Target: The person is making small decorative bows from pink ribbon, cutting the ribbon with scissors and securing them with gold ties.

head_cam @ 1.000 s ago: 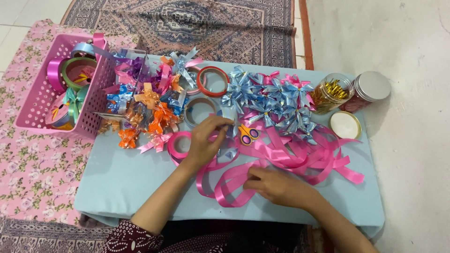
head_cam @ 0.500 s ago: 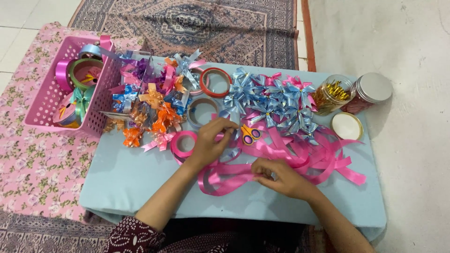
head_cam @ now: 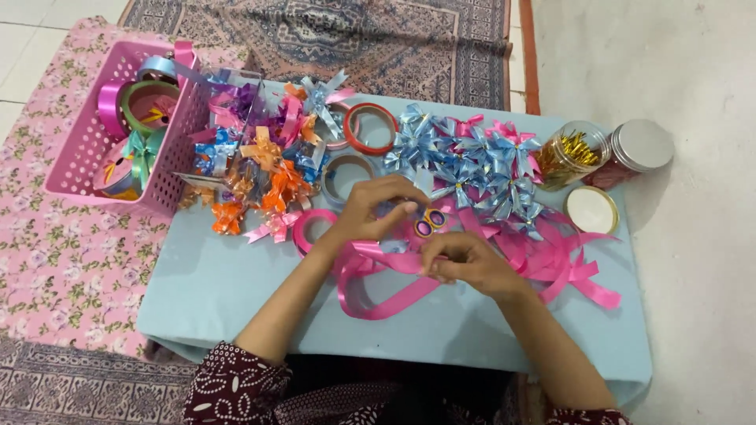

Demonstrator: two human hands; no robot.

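Both hands have moved closer together over the table (head_cam: 236,291). The left hand (head_cam: 376,211) and right hand (head_cam: 465,264) bend their fingers shut on the pink ribbon (head_cam: 394,275), which loops in front of them.

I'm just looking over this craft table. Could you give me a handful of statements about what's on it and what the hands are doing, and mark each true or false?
1. Both hands, left hand and right hand, are on the pink ribbon. True.
2. The pink basket sits at the table's right end. False: it is at the left end.
3. The glass jar of gold pieces stands open, its lid lying beside it. True.
4. The blue bows are piled inside the basket. False: they lie on the blue tablecloth.
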